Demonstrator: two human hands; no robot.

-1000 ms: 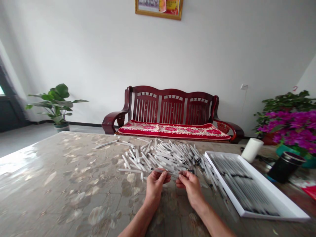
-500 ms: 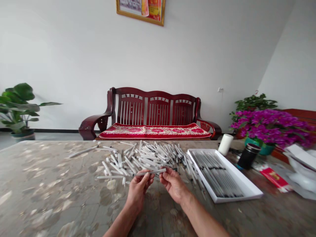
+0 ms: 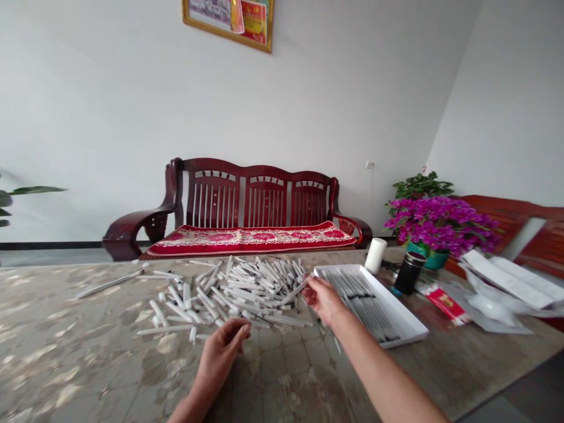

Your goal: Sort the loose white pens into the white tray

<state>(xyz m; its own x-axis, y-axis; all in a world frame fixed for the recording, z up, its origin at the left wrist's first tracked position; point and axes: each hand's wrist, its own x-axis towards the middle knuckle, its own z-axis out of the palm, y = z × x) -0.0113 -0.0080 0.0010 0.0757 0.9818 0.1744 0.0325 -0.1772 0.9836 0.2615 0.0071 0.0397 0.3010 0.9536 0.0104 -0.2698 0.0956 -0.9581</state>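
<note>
My right hand (image 3: 324, 298) is closed on one end of a whitish pen (image 3: 294, 291), over the right side of a loose heap of pens (image 3: 251, 282). The pen slants down to the left from the fingertips. At the heap's near edge is my left hand (image 3: 224, 346), fingers curled in and thumb against them, with nothing visible in it. Just right of my right hand, a shallow white box (image 3: 408, 326) holds clear pens with dark parts (image 3: 370, 305), laid side by side in two rows.
A white cylinder (image 3: 375, 256) and a black jar (image 3: 409, 273) stand beyond the box. Right of them are a red packet (image 3: 447, 304), plastic wrapping (image 3: 493, 305) and purple flowers (image 3: 440, 223). A long thin rod (image 3: 110, 284) lies at left. Behind the table (image 3: 110, 352) stands a wooden bench (image 3: 264, 194).
My hands, earlier together on one pen, have parted. The right hand has moved right with a pen toward the box; the left has let go and drawn back left. The view has turned right.
</note>
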